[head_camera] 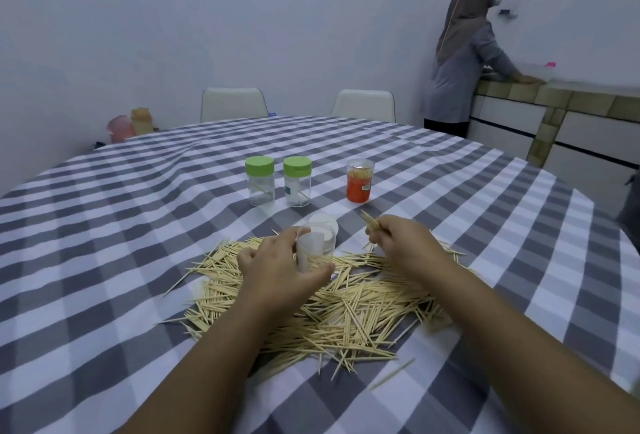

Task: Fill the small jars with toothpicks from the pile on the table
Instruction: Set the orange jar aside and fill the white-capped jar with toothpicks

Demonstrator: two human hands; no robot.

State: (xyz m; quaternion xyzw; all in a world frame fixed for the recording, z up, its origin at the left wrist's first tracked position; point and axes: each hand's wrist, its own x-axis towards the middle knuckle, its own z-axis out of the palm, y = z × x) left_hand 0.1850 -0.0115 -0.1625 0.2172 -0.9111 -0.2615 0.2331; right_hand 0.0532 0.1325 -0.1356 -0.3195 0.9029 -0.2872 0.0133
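A wide pile of toothpicks (346, 312) lies on the checked tablecloth (138, 226) in front of me. My left hand (277, 267) grips a small clear open jar (317, 248) just above the pile's far edge. A white lid (323, 219) lies right behind the jar. My right hand (401, 243) pinches a small bundle of toothpicks (370, 222), its tips pointing up and left, to the right of the jar. Behind stand two clear jars with green lids (259, 181) (297, 181) and a red-labelled jar (360, 180) full of toothpicks.
Two white chairs (233, 104) (363, 104) stand at the table's far side. Pink and orange plastic containers (130, 124) sit at the back left. A person (464, 63) stands at a tiled counter (561, 98) on the right. One stray toothpick (393, 373) lies near the front.
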